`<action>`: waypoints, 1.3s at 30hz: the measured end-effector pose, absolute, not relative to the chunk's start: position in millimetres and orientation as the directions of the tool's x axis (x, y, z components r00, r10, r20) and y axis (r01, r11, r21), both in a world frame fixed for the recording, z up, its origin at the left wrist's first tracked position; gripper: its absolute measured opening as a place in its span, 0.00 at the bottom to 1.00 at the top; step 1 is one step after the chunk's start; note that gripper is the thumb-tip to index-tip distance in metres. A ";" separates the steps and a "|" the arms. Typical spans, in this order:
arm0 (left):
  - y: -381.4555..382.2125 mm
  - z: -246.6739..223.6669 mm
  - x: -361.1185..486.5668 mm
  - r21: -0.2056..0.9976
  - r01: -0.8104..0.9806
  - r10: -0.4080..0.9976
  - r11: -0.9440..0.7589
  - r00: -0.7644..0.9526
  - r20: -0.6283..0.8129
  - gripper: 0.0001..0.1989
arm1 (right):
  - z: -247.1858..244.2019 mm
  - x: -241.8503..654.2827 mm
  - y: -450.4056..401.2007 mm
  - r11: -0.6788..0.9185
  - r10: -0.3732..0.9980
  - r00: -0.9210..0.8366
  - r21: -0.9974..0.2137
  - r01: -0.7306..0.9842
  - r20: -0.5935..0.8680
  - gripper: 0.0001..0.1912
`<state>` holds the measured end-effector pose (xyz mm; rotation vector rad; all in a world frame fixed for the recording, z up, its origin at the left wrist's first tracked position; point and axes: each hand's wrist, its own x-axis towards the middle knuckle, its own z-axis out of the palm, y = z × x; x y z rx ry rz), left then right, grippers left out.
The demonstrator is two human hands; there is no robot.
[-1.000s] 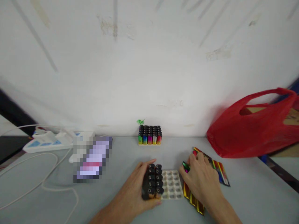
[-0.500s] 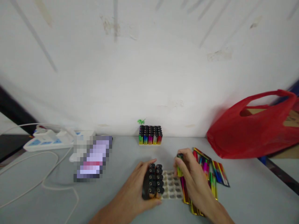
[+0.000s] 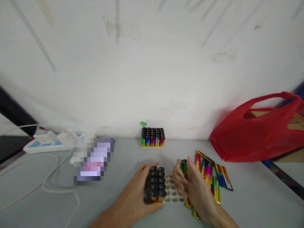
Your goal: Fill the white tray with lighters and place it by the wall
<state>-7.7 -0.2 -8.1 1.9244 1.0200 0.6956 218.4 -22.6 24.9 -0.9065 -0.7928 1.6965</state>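
My left hand (image 3: 133,193) is curved around the left end of a pale tray (image 3: 168,200) with round holes. Its thumb and fingers brace two rows of black-topped lighters (image 3: 158,182), which stand upright in the tray. Over the tray's right end, my right hand (image 3: 190,182) is closed around a green lighter (image 3: 183,167); its black top points up and its lower part is hidden by the fingers. Shiny multicoloured foil sleeves (image 3: 209,172) lie in a loose pile beside and partly beneath my right hand.
A block of colourful lighters (image 3: 152,139) stands against the wall. A red plastic bag (image 3: 251,133) sits at the right. On the left are a blurred phone (image 3: 96,161), a white power strip (image 3: 49,144) and a loose white cable (image 3: 57,191).
My right hand has turned and changed its grip on the lighter, its fingers now wrapped around the body with the thumb raised. My left hand stays at the tray.
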 end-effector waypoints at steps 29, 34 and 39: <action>0.5 -8.0 -5.8 0.889 0.381 0.880 -0.253 0.472 0.048 0.53 | 22.6 212.6 -25.1 -0.365 0.930 -0.219 -0.795 -0.485 -0.294 0.37; -0.1 -8.5 -5.5 0.893 0.378 0.878 -0.245 0.476 0.040 0.53 | 20.6 214.2 -25.4 -0.351 0.933 -0.256 -0.801 -0.485 -0.254 0.38; -0.4 -5.1 -5.0 0.888 0.389 0.882 -0.243 0.469 0.036 0.53 | 20.6 214.0 -27.4 -0.346 0.932 -0.282 -0.792 -0.503 -0.229 0.38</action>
